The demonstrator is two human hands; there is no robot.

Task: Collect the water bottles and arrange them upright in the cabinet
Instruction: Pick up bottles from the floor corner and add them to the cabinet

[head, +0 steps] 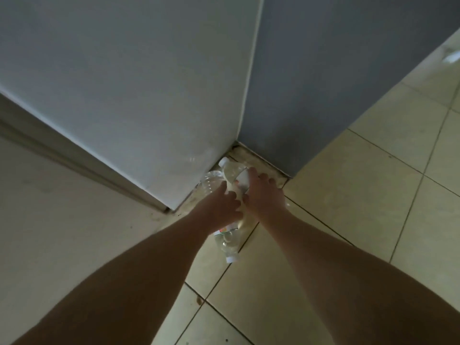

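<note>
Three clear plastic water bottles lie in a floor corner. My right hand (pixel 263 192) grips the labelled middle of one bottle (pixel 230 170), whose white cap points into the corner. My left hand (pixel 221 205) holds a second bottle (pixel 227 241) with the thumb across it. That bottle's white cap points back toward me, and its upper part is hidden under the hand. The left fingertips reach an empty, capless-looking bottle (pixel 211 181) lying against the white panel. No cabinet interior is in view.
A tall white panel (pixel 139 95) stands at the left and a grey wall (pixel 323 83) at the right, meeting in the corner. Pale floor tiles (pixel 361 195) spread to the right and toward me. A blurred pale object (pixel 450 57) lies far right.
</note>
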